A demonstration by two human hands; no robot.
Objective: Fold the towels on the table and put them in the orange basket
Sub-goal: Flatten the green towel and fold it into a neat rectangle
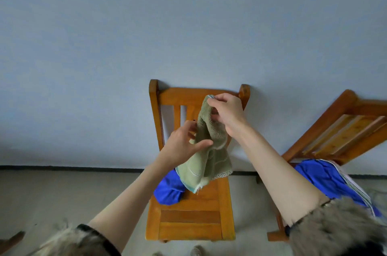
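The fingers [211, 107] of the right hand [227, 115] are curled and pinch the top corner of a green towel [206, 157], thumb and forefinger closed on the bunched cloth just in front of the top rail of the middle wooden chair [189, 213]. The wrist bends downward, and the bare right forearm runs down and to the right into a furry grey sleeve cuff [339, 228].

The left hand [184, 144] sits lower, in front of the chair's back slats. Its fingers are spread and only partly bent, with the thumb laid across the front of the towel and the other fingertips behind or against its left edge; it touches the cloth, but whether it truly grips it cannot be told. The left forearm rises from the lower left, out of a second furry cuff [79, 241].

The green towel hangs in the air above the chair seat, gathered at the top and widening below, with a lace-trimmed hem on its lower right and a frayed pale-blue corner at the bottom, just over the seat. A bright blue towel [169, 190] lies crumpled on the left of the seat, partly behind the hanging one.

To the right of that chair stands a second wooden chair [343, 128], tilted in the view, with blue cloth [326, 178] and a striped pale edge piled on its seat. Both chairs stand against a pale blue wall [125, 35].
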